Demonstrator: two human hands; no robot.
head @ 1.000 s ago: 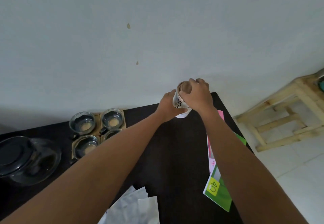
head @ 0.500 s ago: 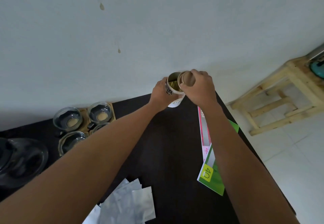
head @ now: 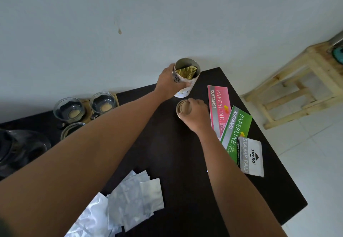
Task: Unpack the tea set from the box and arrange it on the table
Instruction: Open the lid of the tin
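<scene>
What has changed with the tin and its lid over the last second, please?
The right hand lifted the lid off the tin and brought it down to the table just in front of the tin, fingers still round it. The open tin now shows a gold packet inside. The left hand still grips the tin; the glass cups have not moved.

1. Both bare forearms reach forward from the lower edge toward 12 o'clock, the hands close together.
2. The left hand (head: 168, 83), at 12 o'clock, has its fingers curled round the side of an upright canister (head: 185, 81).
3. The right hand (head: 196, 115), just toward 5 o'clock of the left, grips a round lid (head: 182, 108) with curled fingertips, palm down.
</scene>
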